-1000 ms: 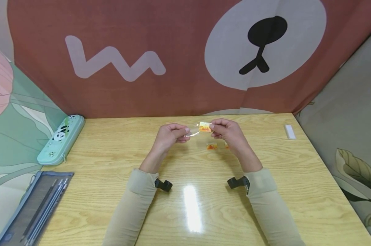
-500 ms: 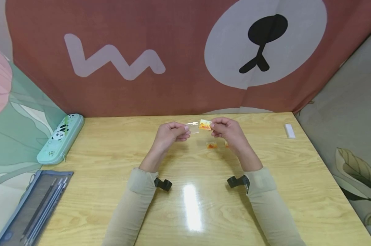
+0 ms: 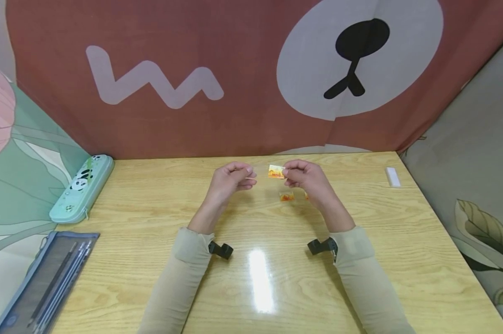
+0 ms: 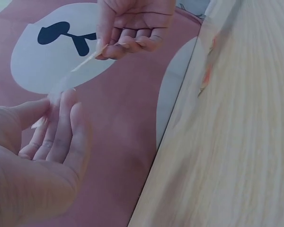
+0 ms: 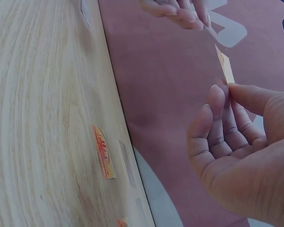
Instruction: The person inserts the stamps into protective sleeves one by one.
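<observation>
Between its thumb and fingers, my left hand point(image 3: 228, 182) pinches a small piece of clear plastic film point(image 4: 61, 85), which hardly shows in the head view. My right hand point(image 3: 309, 180) pinches a small yellow-and-orange printed card point(image 3: 275, 171) by its right end. Both hands are raised near the table's far edge, facing each other, with a short gap between card and left fingertips in the head view. Below the card, an orange printed piece point(image 3: 286, 196) lies on the tabletop. Another orange piece point(image 3: 307, 196) is mostly hidden behind the right hand.
A white eraser-like block point(image 3: 393, 177) lies at the far right of the wooden table point(image 3: 151, 269). On the left are a mint panda pencil case point(image 3: 83, 189) and a mesh pouch with pencils point(image 3: 51, 283). A brown printed cloth point(image 3: 251, 116) hangs behind.
The film, earlier spread out beside the card, has turned and drawn back to my left fingers. The card has shifted slightly left and levelled. Both hands keep their grip.
</observation>
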### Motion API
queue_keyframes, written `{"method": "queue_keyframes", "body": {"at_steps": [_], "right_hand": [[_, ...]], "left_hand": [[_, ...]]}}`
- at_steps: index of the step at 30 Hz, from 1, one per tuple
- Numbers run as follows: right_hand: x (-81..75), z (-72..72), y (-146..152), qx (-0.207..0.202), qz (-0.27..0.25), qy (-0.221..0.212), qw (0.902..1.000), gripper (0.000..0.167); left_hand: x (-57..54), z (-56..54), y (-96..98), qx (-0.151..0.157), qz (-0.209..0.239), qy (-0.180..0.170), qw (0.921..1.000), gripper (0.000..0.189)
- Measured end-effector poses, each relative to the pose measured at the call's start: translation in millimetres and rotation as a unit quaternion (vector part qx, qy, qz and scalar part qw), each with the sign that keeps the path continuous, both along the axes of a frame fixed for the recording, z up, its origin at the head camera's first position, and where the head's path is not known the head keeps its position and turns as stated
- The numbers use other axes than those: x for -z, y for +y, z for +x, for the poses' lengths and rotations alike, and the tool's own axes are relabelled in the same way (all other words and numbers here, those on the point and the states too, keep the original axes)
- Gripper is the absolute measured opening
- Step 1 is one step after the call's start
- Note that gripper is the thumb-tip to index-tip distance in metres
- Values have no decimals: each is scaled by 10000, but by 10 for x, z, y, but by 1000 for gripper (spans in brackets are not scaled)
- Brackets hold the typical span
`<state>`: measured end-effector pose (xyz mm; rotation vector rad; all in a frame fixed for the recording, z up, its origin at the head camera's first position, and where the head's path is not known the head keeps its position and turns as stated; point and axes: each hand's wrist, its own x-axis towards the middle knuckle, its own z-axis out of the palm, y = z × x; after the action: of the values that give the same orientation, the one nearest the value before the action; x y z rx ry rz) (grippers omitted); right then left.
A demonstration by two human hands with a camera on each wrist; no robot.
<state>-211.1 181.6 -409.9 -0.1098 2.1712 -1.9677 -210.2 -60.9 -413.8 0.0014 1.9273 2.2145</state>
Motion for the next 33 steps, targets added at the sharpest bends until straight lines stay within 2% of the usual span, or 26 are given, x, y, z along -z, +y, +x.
{"method": "queue_keyframes", "body": {"at_steps": [8, 13, 21, 33], "right_hand": [[-12, -7, 16, 147, -153, -12, 9998, 22], [-17, -3, 7, 153, -244, 17, 9996, 18], [-35, 15, 2, 139, -317, 84, 9994, 14], [-50, 19, -38, 134, -344, 89, 9993, 16]], "left_hand": [[-34, 9, 26, 185, 348, -5, 9992, 20], [-26, 23, 38, 205, 263, 9, 9994, 22], [-6, 23, 47, 196, 180, 30, 9996, 6], [-15, 20, 68, 134, 145, -19, 9998, 10]]}}
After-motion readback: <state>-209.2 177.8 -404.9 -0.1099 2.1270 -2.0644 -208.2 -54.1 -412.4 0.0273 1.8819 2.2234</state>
